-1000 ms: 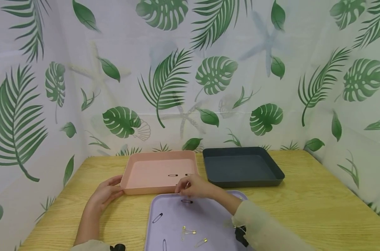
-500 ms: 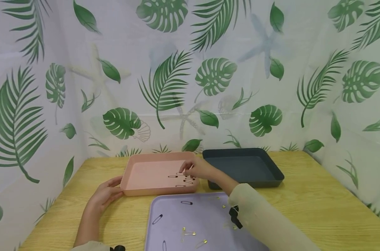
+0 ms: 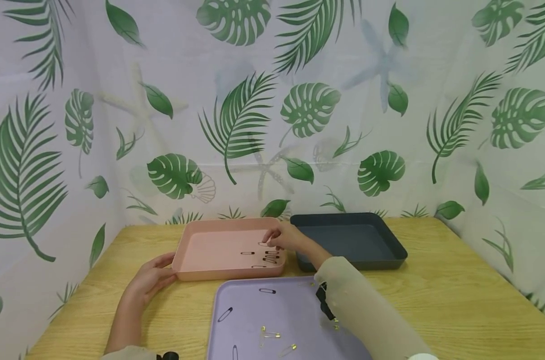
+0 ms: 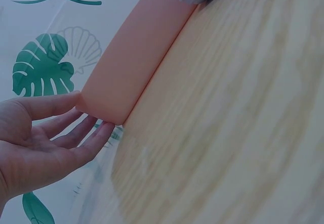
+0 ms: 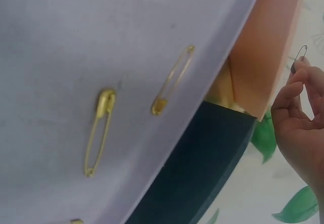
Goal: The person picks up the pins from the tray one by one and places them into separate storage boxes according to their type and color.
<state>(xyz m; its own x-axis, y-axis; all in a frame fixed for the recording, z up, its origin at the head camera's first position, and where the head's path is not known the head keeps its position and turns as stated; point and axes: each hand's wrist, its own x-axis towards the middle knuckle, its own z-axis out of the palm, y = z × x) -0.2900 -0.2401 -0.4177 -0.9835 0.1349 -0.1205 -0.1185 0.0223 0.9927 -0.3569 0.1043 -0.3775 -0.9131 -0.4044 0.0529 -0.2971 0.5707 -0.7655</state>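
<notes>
Over the right end of the pink tray (image 3: pixel 204 275), my right hand (image 3: pixel 285 237) pinches a black safety pin (image 5: pixel 295 64) between thumb and fingertips. Below it, several black safety pins (image 3: pixel 270 256) lie in that tray, with another black pin (image 3: pixel 247 253) a little to their left. My left hand (image 3: pixel 150 278) touches the tray's left end; its fingers (image 4: pixel 53 102) reach out loosely, tips against the end wall. On the purple tray (image 3: pixel 245 302) in front lie black safety pins (image 3: pixel 225 314) and gold safety pins (image 5: pixel 100 130), some hidden by my right sleeve.
A dark blue tray (image 3: pixel 349 235) stands to the right of the pink one, partly behind my right forearm. All three trays are on a wooden table (image 3: pixel 452 295). A leaf-print curtain (image 3: pixel 254 125) closes off the back and sides.
My right hand has moved from the pink tray's near edge to over its right end, then slightly farther back with the safety pin. My left hand has stayed at the tray's end.
</notes>
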